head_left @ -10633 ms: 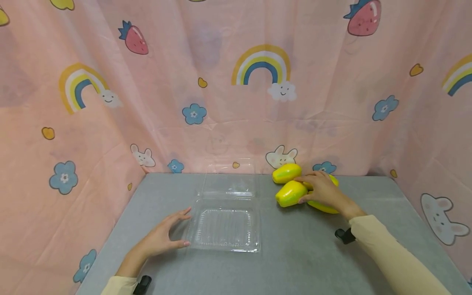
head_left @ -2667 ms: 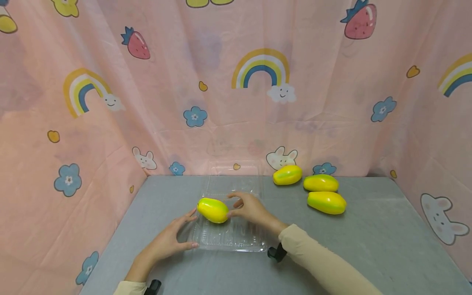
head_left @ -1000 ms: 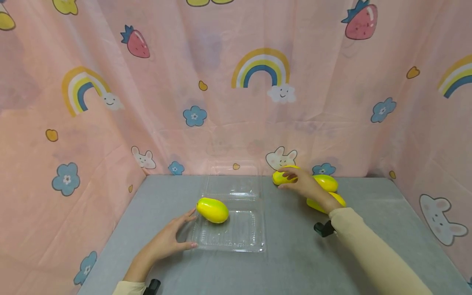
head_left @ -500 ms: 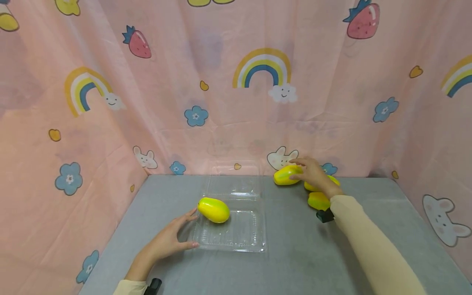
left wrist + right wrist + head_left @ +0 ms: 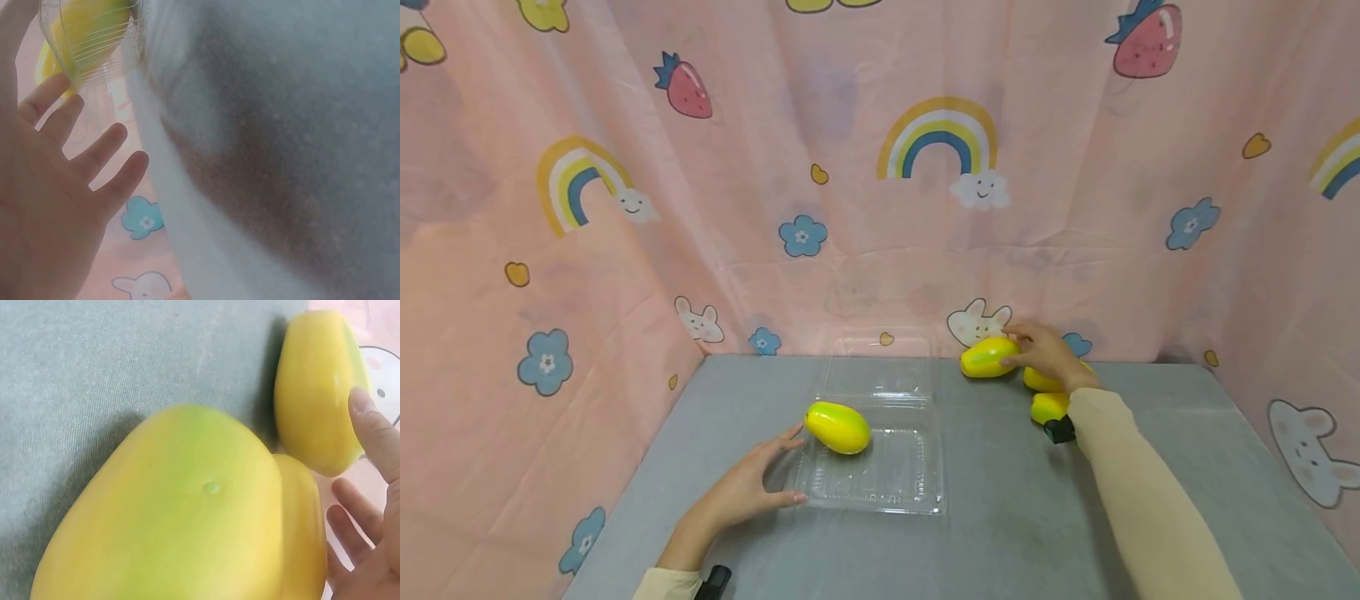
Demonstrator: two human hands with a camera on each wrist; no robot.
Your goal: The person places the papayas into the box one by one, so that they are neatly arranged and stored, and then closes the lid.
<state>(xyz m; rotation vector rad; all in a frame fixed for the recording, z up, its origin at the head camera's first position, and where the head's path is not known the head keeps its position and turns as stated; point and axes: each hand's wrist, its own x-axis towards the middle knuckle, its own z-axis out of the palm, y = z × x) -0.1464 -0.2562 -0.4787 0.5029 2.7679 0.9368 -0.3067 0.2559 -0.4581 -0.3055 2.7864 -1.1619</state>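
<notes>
The right hand [image 5: 1047,354] reaches to the back of the gray bench [image 5: 1000,533]. Its fingers lie on the right end of a yellow-green fruit [image 5: 988,357] by the pink curtain [image 5: 850,208]. The fingers bend over the fruit a little, but I cannot tell if they have a real hold on it. This fruit lies on its side, with its long way going left to right. In the right wrist view one fingertip [image 5: 369,425] touches it.

Two more fruits [image 5: 1047,407] sit just behind the wrist. The arm hides most of them, so only small yellow bits show.

The left hand [image 5: 752,487] lies flat and relaxed, fingers straight, touching the left edge of the clear box [image 5: 880,475]. It holds nothing. One fruit in the box [image 5: 837,427] lies in the back left corner, its long way going left to right. The clear lid [image 5: 876,367] stands open behind and is hard to see.

The front and the right side of the bench are bare gray.
</notes>
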